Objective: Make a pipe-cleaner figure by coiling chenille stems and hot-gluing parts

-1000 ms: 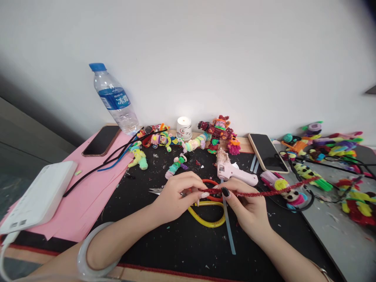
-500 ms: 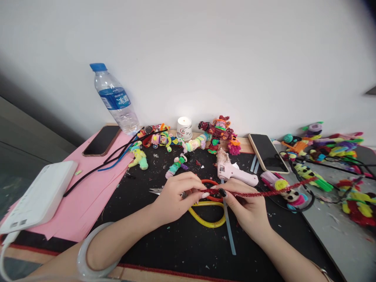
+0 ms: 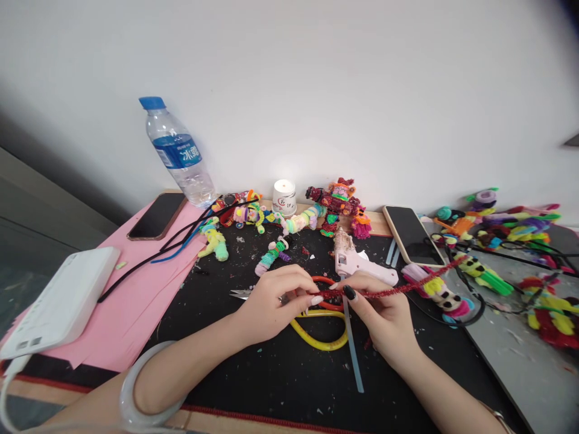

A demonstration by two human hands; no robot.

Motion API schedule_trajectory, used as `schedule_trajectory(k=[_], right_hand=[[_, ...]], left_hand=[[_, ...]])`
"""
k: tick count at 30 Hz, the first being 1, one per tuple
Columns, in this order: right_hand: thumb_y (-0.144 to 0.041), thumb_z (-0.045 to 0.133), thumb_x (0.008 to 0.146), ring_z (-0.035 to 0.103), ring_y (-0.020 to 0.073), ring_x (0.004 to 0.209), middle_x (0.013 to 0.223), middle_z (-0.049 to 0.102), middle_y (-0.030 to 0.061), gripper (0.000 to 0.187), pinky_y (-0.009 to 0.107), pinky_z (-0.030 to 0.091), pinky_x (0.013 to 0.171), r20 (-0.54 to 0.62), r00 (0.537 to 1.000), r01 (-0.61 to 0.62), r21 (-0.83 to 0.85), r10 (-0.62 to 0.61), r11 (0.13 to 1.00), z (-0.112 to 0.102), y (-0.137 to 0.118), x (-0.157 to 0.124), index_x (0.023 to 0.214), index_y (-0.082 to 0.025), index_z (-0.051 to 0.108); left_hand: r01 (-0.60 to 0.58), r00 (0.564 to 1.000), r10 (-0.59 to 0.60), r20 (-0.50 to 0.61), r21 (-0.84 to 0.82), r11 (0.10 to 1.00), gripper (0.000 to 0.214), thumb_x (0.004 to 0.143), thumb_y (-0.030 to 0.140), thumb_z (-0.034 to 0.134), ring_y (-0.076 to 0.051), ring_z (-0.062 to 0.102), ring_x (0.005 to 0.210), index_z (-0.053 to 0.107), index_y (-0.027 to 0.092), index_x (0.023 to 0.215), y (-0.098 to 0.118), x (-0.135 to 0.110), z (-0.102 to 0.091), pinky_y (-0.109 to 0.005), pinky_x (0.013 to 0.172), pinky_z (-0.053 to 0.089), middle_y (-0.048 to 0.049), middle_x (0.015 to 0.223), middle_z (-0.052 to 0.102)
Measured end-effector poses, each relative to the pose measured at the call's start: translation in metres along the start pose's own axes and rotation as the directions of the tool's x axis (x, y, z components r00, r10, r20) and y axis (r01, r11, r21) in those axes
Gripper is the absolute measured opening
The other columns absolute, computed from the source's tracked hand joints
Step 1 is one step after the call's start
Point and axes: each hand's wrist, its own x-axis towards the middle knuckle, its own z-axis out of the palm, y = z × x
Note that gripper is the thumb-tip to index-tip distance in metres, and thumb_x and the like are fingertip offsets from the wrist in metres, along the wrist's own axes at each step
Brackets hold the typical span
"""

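Note:
A dark red, glittery pipe cleaner (image 3: 407, 287) runs between my two hands and sticks out to the right. My left hand (image 3: 280, 301) pinches its left end between thumb and fingers. Just to the right, my right hand (image 3: 380, 313) grips the same pipe cleaner between thumb and forefinger. Beneath the hands lie scissors with red and yellow handles (image 3: 319, 346), their blades partly covered by my left hand. A pale pink glue gun (image 3: 362, 265) rests right behind my right hand, and a clear glue stick (image 3: 353, 355) extends from it toward me.
Pipe-cleaner figures (image 3: 298, 222) line the wall side, with more on the grey board (image 3: 506, 337) at right. Two phones, one a light-cased phone (image 3: 414, 235), a water bottle (image 3: 178, 157), a paper cup (image 3: 284, 198), pink paper (image 3: 131, 301) and a white power bank (image 3: 63, 295) surround the black mat.
The free right end of the pipe cleaner has drawn in to the left and tilted up more steeply. My right hand has shifted slightly; my left hand stays nearly still.

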Motion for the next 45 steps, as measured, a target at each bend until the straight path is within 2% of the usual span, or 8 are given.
schedule_trajectory(k=[8, 13, 20, 26, 31, 35, 41, 45], right_hand=[[-0.026, 0.065, 0.082, 0.047, 0.0076, 0.054, 0.069, 0.062, -0.0009, 0.008, 0.019, 0.037, 0.048, -0.086, 0.968, -0.189, 0.359, 0.234, 0.914, 0.003, 0.013, -0.002, 0.087, -0.025, 0.071], [-0.027, 0.068, 0.080, 0.042, 0.0058, 0.048, 0.062, 0.061, -0.0009, 0.007, 0.017, 0.028, 0.041, -0.065, 0.951, -0.247, 0.426, 0.302, 0.870, 0.004, 0.012, -0.001, 0.085, -0.023, 0.072], [-0.026, 0.068, 0.079, 0.056, 0.0106, 0.058, 0.077, 0.071, 0.0034, 0.013, 0.020, 0.041, 0.045, -0.006, 0.959, -0.273, 0.260, 0.284, 0.926, 0.003, 0.017, -0.004, 0.090, -0.025, 0.075], [-0.026, 0.064, 0.082, 0.066, 0.0205, 0.083, 0.092, 0.073, 0.0054, 0.017, 0.033, 0.055, 0.073, 0.056, 0.983, -0.181, 0.097, 0.177, 0.979, 0.002, 0.006, 0.000, 0.096, -0.026, 0.074], [-0.019, 0.061, 0.083, 0.066, 0.0199, 0.084, 0.095, 0.073, 0.0058, 0.022, 0.033, 0.054, 0.076, 0.154, 0.984, -0.085, -0.015, 0.086, 0.996, 0.002, 0.001, 0.002, 0.100, -0.026, 0.073], [-0.018, 0.061, 0.081, 0.060, 0.0147, 0.065, 0.087, 0.069, 0.0042, 0.023, 0.026, 0.050, 0.057, 0.111, 0.993, -0.026, -0.161, 0.044, 0.987, 0.003, 0.006, 0.002, 0.102, -0.024, 0.068], [-0.010, 0.050, 0.078, 0.056, 0.0241, 0.100, 0.110, 0.060, 0.0087, 0.035, 0.037, 0.046, 0.081, -0.073, 0.985, 0.075, -0.630, -0.155, 0.773, -0.009, 0.014, 0.009, 0.109, -0.022, 0.060], [-0.009, 0.049, 0.070, 0.050, 0.0311, 0.110, 0.121, 0.054, 0.0114, 0.049, 0.047, 0.039, 0.087, -0.117, 0.992, -0.072, -0.857, -0.055, 0.510, -0.021, 0.027, 0.014, 0.118, -0.022, 0.053]], left_hand=[[0.330, 0.931, -0.363, -0.019, -0.378, 0.865, 0.013, 0.082, 0.024, 0.060, -0.012, 0.064, 0.055, 0.069, 0.015, 0.083, 0.000, 0.002, 0.005, -0.022, 0.056, 0.054, -0.0015, 0.064, 0.065], [0.382, 0.873, -0.486, -0.040, -0.562, 0.734, 0.015, 0.077, 0.028, 0.068, -0.011, 0.066, 0.057, 0.070, 0.016, 0.085, -0.003, 0.005, 0.002, -0.017, 0.054, 0.053, -0.0019, 0.067, 0.071], [0.341, 0.834, -0.550, -0.036, -0.750, 0.567, 0.026, 0.068, 0.023, 0.078, -0.011, 0.069, 0.070, 0.071, 0.017, 0.092, -0.007, 0.006, 0.001, -0.016, 0.062, 0.054, -0.0033, 0.085, 0.073], [0.349, 0.826, -0.560, 0.066, -0.841, 0.415, 0.026, 0.068, 0.017, 0.078, -0.009, 0.068, 0.072, 0.072, 0.017, 0.093, -0.006, 0.007, 0.002, -0.017, 0.070, 0.055, -0.0034, 0.087, 0.073], [0.376, 0.825, -0.558, 0.093, -0.827, 0.418, 0.023, 0.070, 0.022, 0.076, -0.009, 0.066, 0.067, 0.071, 0.016, 0.092, -0.007, 0.007, 0.002, -0.018, 0.063, 0.054, -0.0052, 0.087, 0.073], [0.336, 0.847, -0.528, 0.056, -0.827, 0.451, 0.021, 0.075, 0.024, 0.072, -0.007, 0.063, 0.065, 0.070, 0.017, 0.096, -0.010, 0.007, -0.001, -0.018, 0.063, 0.053, -0.0030, 0.085, 0.070], [0.275, 0.855, -0.518, 0.003, -0.851, 0.448, 0.026, 0.078, 0.023, 0.070, -0.009, 0.062, 0.073, 0.069, 0.019, 0.103, -0.013, 0.008, -0.006, -0.021, 0.069, 0.053, -0.0014, 0.083, 0.065], [0.271, 0.862, -0.506, 0.019, -0.862, 0.429, 0.028, 0.079, 0.022, 0.068, -0.008, 0.060, 0.072, 0.069, 0.017, 0.106, -0.012, 0.009, -0.008, -0.020, 0.068, 0.052, -0.0009, 0.079, 0.062]])
